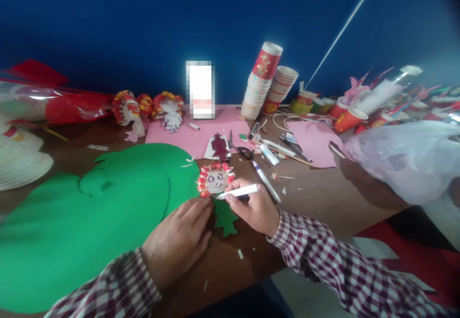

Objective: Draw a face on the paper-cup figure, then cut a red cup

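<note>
A paper figure (pixel 217 182) lies on the table, with a drawn smiling face, a red and yellow curled paper ring around it and a green cut-out body (pixel 225 219). My right hand (pixel 253 207) is closed in a writing grip on a white marker pen (pixel 240 191). The pen's tip points at the neck, where face and body meet; whether it touches cannot be seen. My left hand (pixel 183 236) lies flat with fingers stretched out, its fingertips at the figure's left edge. It rests beside a large green sheet (pixel 118 217) and holds nothing.
Scissors (pixel 244 152), a glue stick (pixel 269 155) and another marker (pixel 266 181) lie beyond my right hand. Behind them stand stacked paper cups (pixel 257 88). Pink paper (pixel 165 133) lies at the back, near finished figures (pixel 172 114). A plastic bag (pixel 391 157) sits at right.
</note>
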`<state>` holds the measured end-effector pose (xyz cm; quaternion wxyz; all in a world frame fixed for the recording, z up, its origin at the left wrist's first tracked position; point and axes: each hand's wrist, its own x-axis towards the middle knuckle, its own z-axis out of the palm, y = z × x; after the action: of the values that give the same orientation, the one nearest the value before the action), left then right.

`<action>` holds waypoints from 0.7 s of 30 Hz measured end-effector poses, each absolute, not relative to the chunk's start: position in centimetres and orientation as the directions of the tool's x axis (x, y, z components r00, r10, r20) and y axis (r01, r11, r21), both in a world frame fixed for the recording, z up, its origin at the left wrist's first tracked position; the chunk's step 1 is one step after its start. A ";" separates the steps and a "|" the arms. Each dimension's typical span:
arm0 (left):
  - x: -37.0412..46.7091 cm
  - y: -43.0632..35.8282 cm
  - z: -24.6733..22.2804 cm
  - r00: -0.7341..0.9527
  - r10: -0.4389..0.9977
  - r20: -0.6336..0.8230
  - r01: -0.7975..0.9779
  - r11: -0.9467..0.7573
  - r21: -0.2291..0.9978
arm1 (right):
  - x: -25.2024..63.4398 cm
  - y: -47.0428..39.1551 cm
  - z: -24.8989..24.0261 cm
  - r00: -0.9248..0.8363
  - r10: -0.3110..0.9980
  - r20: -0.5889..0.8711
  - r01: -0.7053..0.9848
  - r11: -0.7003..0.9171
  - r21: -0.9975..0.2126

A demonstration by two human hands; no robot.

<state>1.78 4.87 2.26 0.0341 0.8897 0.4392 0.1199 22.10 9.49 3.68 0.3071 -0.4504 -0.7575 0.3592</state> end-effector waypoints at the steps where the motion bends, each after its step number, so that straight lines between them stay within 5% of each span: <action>1: 1.8 4.9 2.3 0.587 0.789 0.184 0.772 -0.613 0.165 | 22.1 9.5 3.7 -0.407 0.902 0.141 0.461 0.336 -0.821; 21: 1.8 4.9 2.4 0.580 0.779 0.237 0.765 -0.621 0.171 | 22.1 9.6 3.6 -0.414 0.896 0.158 0.448 0.352 -0.822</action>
<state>1.79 4.87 2.38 0.0251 0.8885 0.4345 0.1455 22.13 9.56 3.58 0.3126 -0.4419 -0.7604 0.3589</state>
